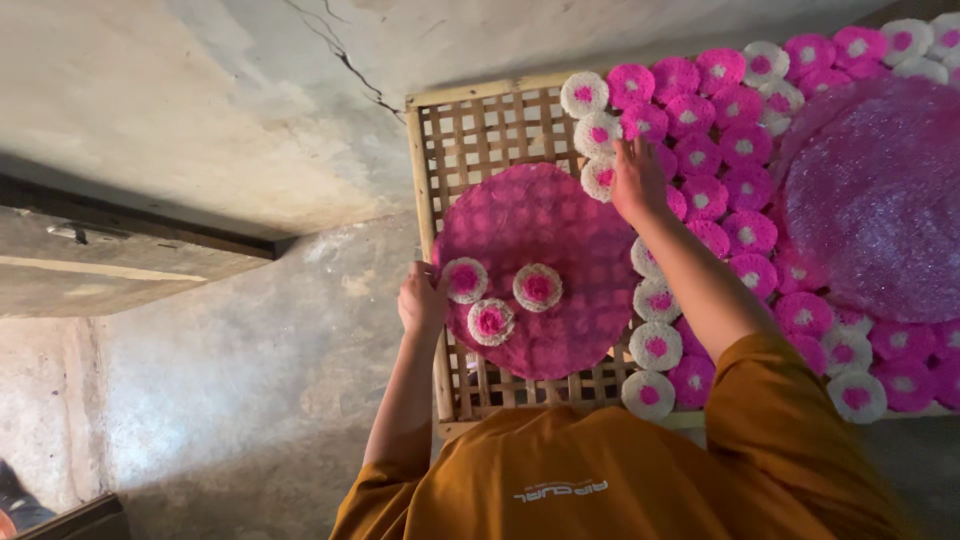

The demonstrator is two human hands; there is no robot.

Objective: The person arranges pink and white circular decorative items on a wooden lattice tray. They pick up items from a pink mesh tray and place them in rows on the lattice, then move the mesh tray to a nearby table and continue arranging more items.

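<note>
The left hand (422,300) has its grip closed on the left rim of a round pink tray (540,270), pinching the edge. The tray lies flat on a bamboo lattice rack (470,130), and the hand sits at the tray's near-left side, over the rack's left rail. Three small discs (500,297), pink in the middle with white rims, rest on the tray just right of that hand, close together in a loose triangle.

The right hand (636,180) reaches farther out, palm down, fingers spread over the rows of discs (720,160) that cover the rack to the right of the tray. Its fingertips touch a white-rimmed disc (598,178) at the left edge of those rows, just beyond the tray's far-right rim. Whether the grip has closed on that disc I cannot tell.

A second, larger pink tray (880,200) lies on top of the discs at far right. Orange sleeves (780,420) cover both arms.
</note>
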